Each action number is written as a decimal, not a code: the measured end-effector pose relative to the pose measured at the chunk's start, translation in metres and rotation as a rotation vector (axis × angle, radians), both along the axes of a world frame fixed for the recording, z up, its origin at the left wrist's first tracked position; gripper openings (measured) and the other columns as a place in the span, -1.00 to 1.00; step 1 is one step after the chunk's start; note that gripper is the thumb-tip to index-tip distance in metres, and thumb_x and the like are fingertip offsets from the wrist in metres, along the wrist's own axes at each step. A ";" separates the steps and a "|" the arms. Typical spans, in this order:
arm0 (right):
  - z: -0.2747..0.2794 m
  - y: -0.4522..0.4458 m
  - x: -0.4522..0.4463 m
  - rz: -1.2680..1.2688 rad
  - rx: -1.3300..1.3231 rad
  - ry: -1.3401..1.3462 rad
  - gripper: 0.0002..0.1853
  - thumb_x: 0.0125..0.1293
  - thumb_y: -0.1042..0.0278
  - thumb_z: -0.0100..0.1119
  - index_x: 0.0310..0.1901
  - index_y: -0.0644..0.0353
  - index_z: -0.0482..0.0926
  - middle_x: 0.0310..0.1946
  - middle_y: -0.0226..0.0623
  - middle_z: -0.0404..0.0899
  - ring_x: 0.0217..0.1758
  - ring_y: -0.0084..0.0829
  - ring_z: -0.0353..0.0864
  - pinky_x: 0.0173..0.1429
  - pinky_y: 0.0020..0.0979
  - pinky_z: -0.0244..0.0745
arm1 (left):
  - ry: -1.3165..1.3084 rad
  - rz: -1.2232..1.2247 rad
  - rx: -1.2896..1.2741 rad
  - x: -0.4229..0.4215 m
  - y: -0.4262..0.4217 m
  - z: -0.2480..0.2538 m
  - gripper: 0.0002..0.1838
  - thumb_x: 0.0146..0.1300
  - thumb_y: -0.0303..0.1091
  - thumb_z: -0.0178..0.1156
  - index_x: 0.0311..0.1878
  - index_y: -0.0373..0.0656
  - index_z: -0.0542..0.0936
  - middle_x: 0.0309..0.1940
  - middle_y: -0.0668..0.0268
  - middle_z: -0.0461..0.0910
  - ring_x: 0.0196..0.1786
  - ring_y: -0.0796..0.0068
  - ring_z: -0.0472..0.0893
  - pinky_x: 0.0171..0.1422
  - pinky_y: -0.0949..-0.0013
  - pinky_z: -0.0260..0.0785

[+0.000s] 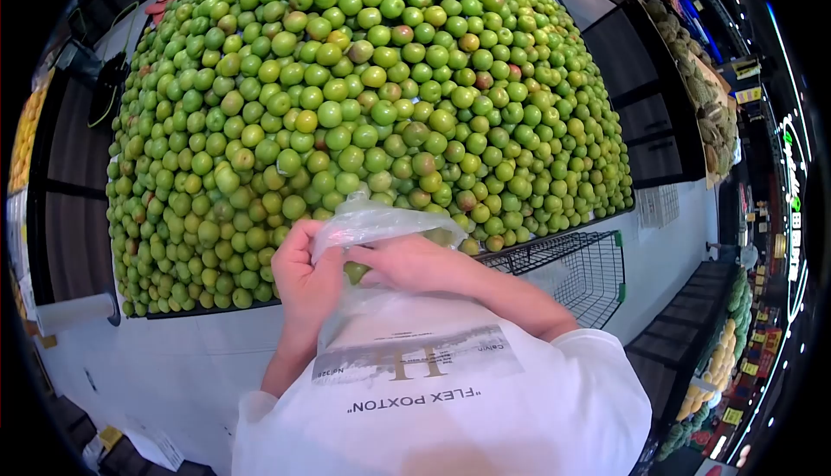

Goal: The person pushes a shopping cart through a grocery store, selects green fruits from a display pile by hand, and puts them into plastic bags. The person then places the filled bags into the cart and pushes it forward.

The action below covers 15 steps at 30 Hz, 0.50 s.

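Note:
A clear plastic bag [368, 223] is bunched up in front of my chest, at the near edge of a big heap of small round green fruit [372, 112] that look like green jujubes or plums. My left hand [309, 275] is closed on the left side of the bag, thumb toward the middle. From the right, my right hand [405, 261] reaches in with bent fingers pinched at the bag's mouth, and loose film lies over its back. Its fingertips are partly hidden. A bit of green fruit shows between the hands, but I cannot tell whether it is inside the bag.
A black wire shopping basket or cart with green corners [589, 281] stands right of the heap. Dark crates [645, 86] line the right side, with brownish produce [701, 112] beyond. At left, a white roll [78, 313] sticks out by the display's corner.

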State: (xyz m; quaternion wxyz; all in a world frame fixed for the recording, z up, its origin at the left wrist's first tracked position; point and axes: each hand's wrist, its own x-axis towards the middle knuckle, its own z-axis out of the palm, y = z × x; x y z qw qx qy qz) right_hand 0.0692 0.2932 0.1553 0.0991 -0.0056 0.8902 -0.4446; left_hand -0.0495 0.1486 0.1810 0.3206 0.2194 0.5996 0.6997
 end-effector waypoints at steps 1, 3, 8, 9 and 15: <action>-0.017 -0.006 -0.004 -0.015 0.106 -0.034 -0.58 0.29 0.35 0.33 0.18 0.09 0.51 -0.05 -0.10 0.62 0.04 0.03 0.65 -0.02 0.03 0.55 | 0.043 0.010 -0.021 0.002 0.002 0.002 -0.92 0.50 -0.49 0.16 -0.20 -0.22 0.56 -0.49 0.58 0.50 -0.52 0.91 0.29 -0.47 0.67 0.02; -0.044 -0.013 -0.011 -0.013 0.141 0.062 -0.59 0.26 0.37 0.33 0.14 0.11 0.54 -0.08 -0.08 0.63 0.01 0.03 0.66 -0.02 0.03 0.56 | 0.078 0.004 0.007 0.004 0.004 0.000 -0.92 0.52 -0.48 0.15 -0.18 -0.21 0.55 -0.52 0.58 0.48 -0.57 0.90 0.26 -0.52 0.66 0.01; -0.037 -0.010 -0.001 -0.079 0.270 0.393 -0.67 0.22 0.39 0.32 0.04 0.17 0.62 -0.11 -0.05 0.63 -0.07 0.01 0.70 -0.05 0.00 0.61 | -0.029 0.091 0.017 -0.002 -0.002 -0.006 -0.90 0.55 -0.46 0.13 -0.18 -0.19 0.53 -0.58 0.56 0.42 -0.64 0.87 0.22 -0.60 0.64 -0.05; -0.019 -0.006 0.003 -0.092 0.216 0.313 -0.71 0.23 0.40 0.32 0.00 0.18 0.63 -0.14 -0.08 0.64 -0.08 -0.01 0.71 -0.04 -0.03 0.62 | -0.074 0.130 0.018 -0.003 -0.001 -0.006 -0.90 0.55 -0.46 0.12 -0.18 -0.19 0.53 -0.59 0.56 0.42 -0.65 0.87 0.21 -0.61 0.64 -0.06; 0.056 0.077 0.021 -0.464 -0.037 0.435 -0.91 0.33 0.42 0.30 -0.17 0.17 0.69 -0.32 -0.22 0.67 -0.13 -0.07 0.71 -0.04 -0.13 0.64 | -0.095 0.085 -0.004 -0.006 -0.001 0.004 -0.91 0.53 -0.51 0.10 -0.19 -0.21 0.51 -0.61 0.55 0.39 -0.65 0.85 0.24 -0.60 0.64 0.00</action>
